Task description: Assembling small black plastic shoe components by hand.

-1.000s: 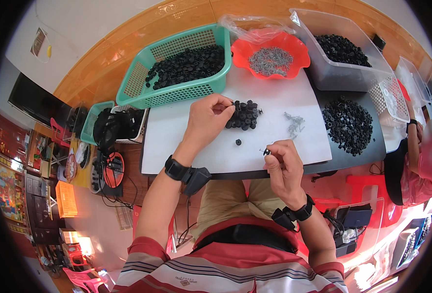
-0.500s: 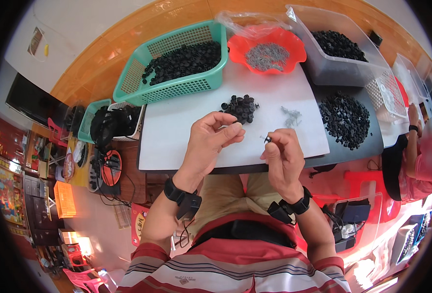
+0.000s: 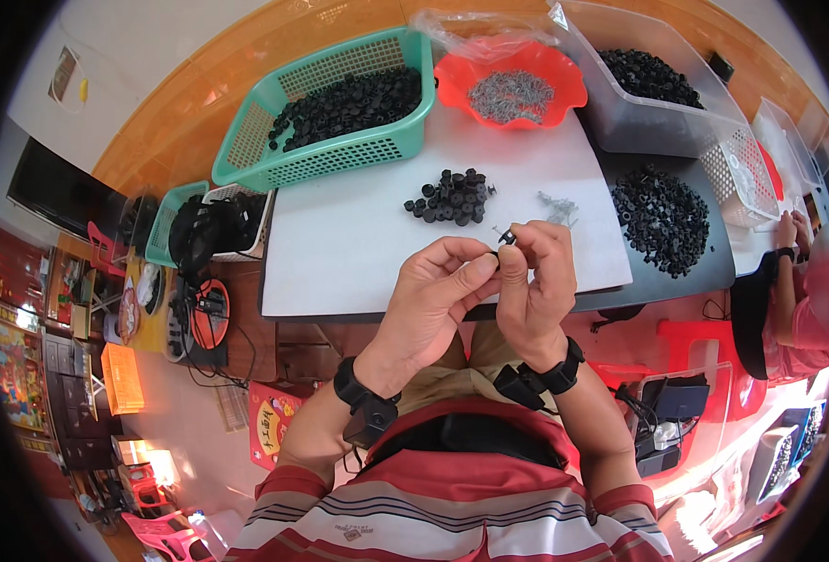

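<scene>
- The black part (image 3: 508,238) sits pinched between the fingers of the right hand (image 3: 538,298), a thin metal pin (image 3: 498,230) jutting from it, above the near part of the bench (image 3: 339,258).
- The left hand (image 3: 438,302) is just beside it, fingers closed on a small dark piece (image 3: 495,253) — mostly hidden.
- The step in hand looks like fitting these two together; that would call for lining up the piece with the pin, then a steady push.
- Beyond the hands lie a pile of black parts (image 3: 454,199) and, to its right, loose pins (image 3: 557,208).
- Farther back — a green basket (image 3: 344,153) of black parts, a red bowl (image 3: 570,92) of pins and a clear bin (image 3: 644,136).
</scene>
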Demonstrator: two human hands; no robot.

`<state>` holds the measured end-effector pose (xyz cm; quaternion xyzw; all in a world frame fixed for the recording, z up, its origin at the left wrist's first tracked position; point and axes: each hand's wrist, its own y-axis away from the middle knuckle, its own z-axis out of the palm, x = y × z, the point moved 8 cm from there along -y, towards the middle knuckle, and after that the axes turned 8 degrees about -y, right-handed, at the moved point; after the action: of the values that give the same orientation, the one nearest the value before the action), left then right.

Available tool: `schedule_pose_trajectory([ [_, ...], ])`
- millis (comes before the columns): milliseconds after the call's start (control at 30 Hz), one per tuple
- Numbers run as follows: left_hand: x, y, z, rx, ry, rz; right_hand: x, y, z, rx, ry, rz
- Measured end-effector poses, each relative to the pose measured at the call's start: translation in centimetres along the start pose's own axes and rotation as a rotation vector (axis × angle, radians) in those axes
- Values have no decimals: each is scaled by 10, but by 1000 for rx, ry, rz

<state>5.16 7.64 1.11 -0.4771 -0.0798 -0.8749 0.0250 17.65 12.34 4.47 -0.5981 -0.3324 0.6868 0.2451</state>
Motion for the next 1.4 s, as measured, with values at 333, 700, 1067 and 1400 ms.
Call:
schedule_pose_trajectory([
  [333,-7,2,-3,-15,72,-25,0,1,2,-31,2,15],
  [700,-12,6,-20,40,176,-75,2,9,-7,-88,-75,135],
  [1067,-14,8,-26,28,197,-72,-10,10,-3,-218,-29,104],
  [1400,-16,9,-23,11,199,-84,-10,12,0,-261,-34,142],
])
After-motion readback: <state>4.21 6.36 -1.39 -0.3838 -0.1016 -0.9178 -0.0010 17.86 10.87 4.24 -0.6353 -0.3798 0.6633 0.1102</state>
